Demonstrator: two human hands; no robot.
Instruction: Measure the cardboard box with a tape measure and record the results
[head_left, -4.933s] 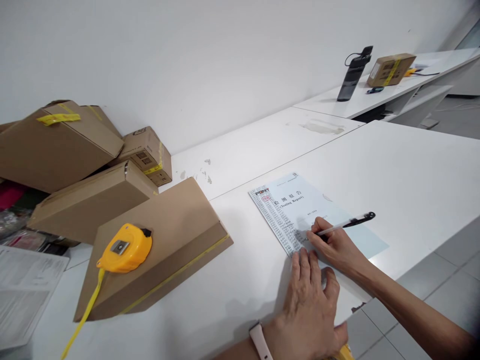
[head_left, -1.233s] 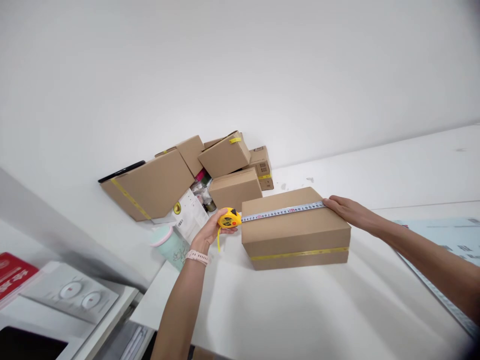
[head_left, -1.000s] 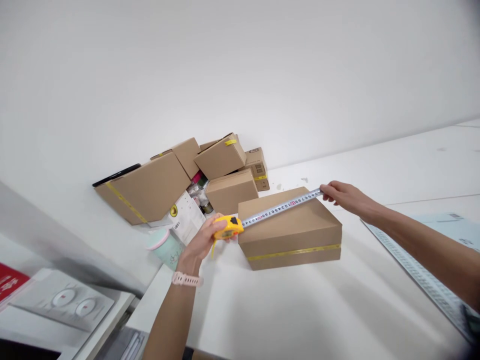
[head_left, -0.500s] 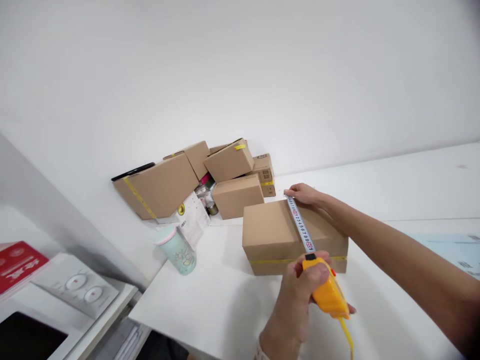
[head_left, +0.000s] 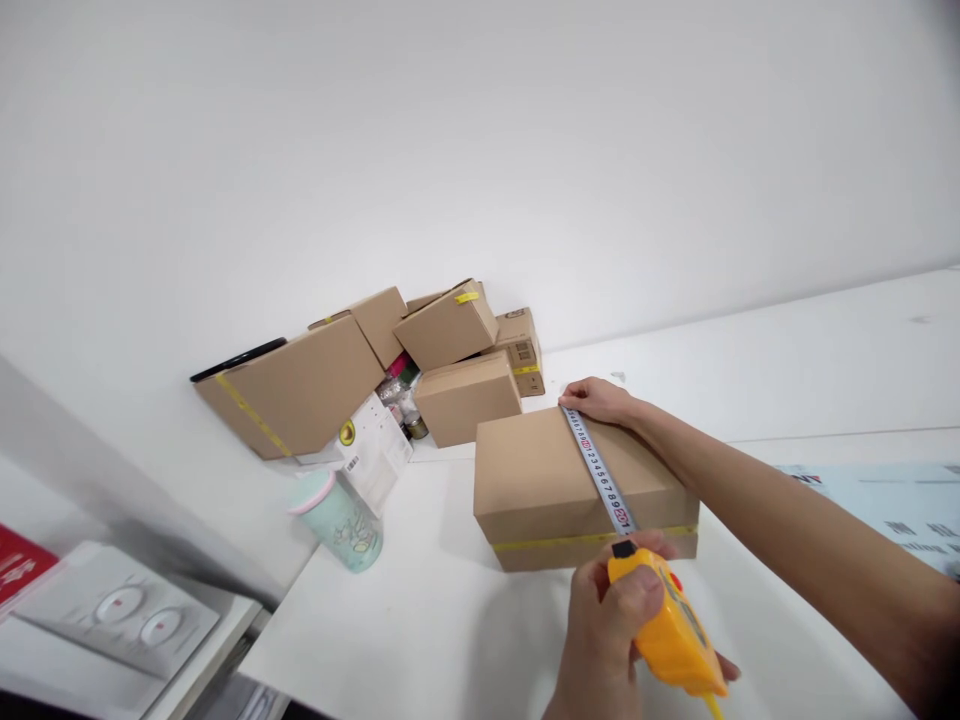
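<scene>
A red printed box [head_left: 22, 570], cut off by the view's edge, is near a white panel with two round dials [head_left: 116, 610]. Next comes a large brown cardboard box with yellow tape [head_left: 311, 385] by the wall; a mint-green cylindrical cup with a pink rim [head_left: 345, 525] stands in front, on the white worktop [head_left: 420, 635]. Smaller brown cardboard boxes [head_left: 465, 395] are piled just beyond. A closed brown cardboard box with a yellow tape band [head_left: 521, 465] lies on the worktop, the silver steel measuring blade [head_left: 598, 472] stretched across its top. The right hand [head_left: 604, 402] pinches the blade's end at the far edge; the left hand's [head_left: 611, 625] grip is wrapped around the orange-yellow tape measure case [head_left: 667, 630] at the near side. Rightmost lies a pale-blue printed sheet [head_left: 877, 515].
</scene>
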